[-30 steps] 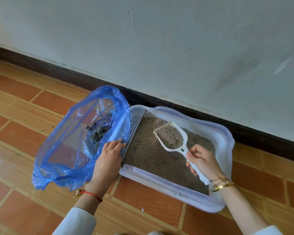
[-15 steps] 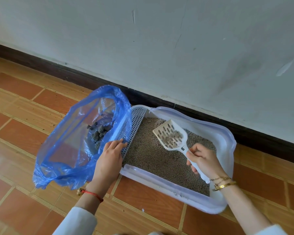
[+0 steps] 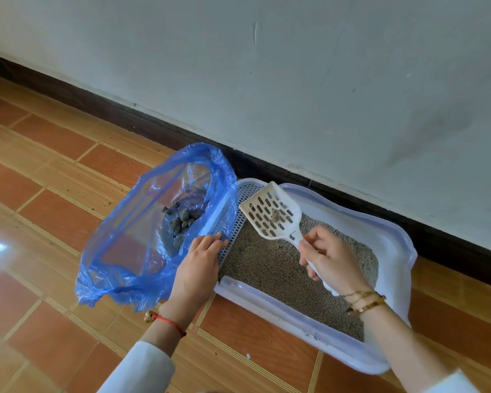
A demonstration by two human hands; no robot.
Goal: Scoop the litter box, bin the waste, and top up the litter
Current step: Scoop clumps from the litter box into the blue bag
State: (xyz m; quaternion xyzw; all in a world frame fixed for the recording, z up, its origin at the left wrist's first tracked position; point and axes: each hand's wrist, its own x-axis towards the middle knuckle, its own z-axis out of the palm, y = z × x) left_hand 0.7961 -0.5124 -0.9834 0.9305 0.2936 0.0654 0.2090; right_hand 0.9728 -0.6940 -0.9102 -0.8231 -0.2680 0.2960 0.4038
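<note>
A white litter box (image 3: 391, 245) filled with grey litter (image 3: 270, 268) lies on the tiled floor against the wall. My right hand (image 3: 330, 258) grips the handle of a white slotted scoop (image 3: 270, 212), raised over the box's left end with one small clump in it. A blue plastic bag (image 3: 125, 251) stands open to the left, with dark waste clumps (image 3: 183, 219) inside. My left hand (image 3: 199, 265) holds the bag's edge against the box's perforated left rim (image 3: 238, 219).
A dark skirting board (image 3: 125, 114) runs along the white wall behind the box. Orange floor tiles (image 3: 54, 211) spread to the left and front. A few specks of litter lie on the floor near the box's front edge.
The scoop was full of litter a second ago. The loose litter has sifted out through the slots, and my right hand has lifted the scoop and swung it left toward the bag.
</note>
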